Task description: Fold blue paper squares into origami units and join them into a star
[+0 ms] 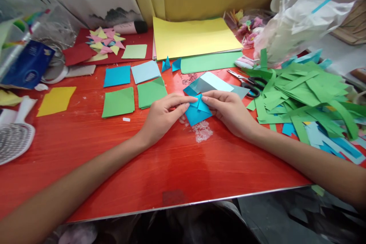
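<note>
A small blue folded paper (pixel 198 115) with creased flaps at its top is held between both hands, just above the red table (pixel 128 175). My left hand (pixel 163 116) pinches its upper left edge between thumb and index finger. On the opposite side my right hand (pixel 230 112) grips the upper right flap, its lower fingers partly hidden behind the paper. Just behind lies a pale blue folded strip (pixel 215 82). Two small blue folded pieces (pixel 171 65) stand farther back. Stacks of green squares (pixel 118 102), a blue square (pixel 117 76) and light blue squares (pixel 145 71) lie left.
Black-handled scissors (pixel 247 82) lie beside a heap of green paper strips (pixel 305 91) on the right. Large yellow sheets (pixel 194 40) rest at the back. Folded star pieces (pixel 105 40), a tape roll (pixel 55 73) and a hairbrush (pixel 15 141) are leftward. A plastic bag (pixel 297 23) stands back right.
</note>
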{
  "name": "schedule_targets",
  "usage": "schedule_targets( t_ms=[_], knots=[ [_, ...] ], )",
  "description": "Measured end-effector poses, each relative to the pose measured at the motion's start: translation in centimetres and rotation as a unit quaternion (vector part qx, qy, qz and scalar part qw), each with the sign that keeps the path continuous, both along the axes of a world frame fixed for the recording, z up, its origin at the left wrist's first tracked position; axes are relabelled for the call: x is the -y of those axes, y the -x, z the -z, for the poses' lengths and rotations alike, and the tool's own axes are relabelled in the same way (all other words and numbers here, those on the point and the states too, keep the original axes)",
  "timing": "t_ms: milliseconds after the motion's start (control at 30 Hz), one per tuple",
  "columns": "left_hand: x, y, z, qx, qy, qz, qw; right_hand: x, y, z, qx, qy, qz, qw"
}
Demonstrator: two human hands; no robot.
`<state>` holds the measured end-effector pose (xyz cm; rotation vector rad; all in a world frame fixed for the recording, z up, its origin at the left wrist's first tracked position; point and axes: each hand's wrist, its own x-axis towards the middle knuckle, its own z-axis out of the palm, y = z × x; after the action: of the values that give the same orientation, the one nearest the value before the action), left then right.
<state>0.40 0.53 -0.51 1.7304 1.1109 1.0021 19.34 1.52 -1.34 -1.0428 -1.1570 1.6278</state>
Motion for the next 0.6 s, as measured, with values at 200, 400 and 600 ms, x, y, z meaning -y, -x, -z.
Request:
schedule_targets(
  t_ms=[200,400,600],
  knots=[
    [0.16,-0.11,-0.22,-0.052,-0.078,-0.001,0.996,0.03,0.11,-0.10,0.024,-0.004,0.005,1.000],
    [0.12,-0.10,-0.02,-0.090,-0.136,0.010,0.987,0.06,0.13,-0.10,0.027,0.000,0.004,1.000],
    [0.10,-0.03,0.14,-0.094,-0.158,0.017,0.983,0.08,0.12,-0.06,0.031,-0.012,0.010,0.999]
  ],
)
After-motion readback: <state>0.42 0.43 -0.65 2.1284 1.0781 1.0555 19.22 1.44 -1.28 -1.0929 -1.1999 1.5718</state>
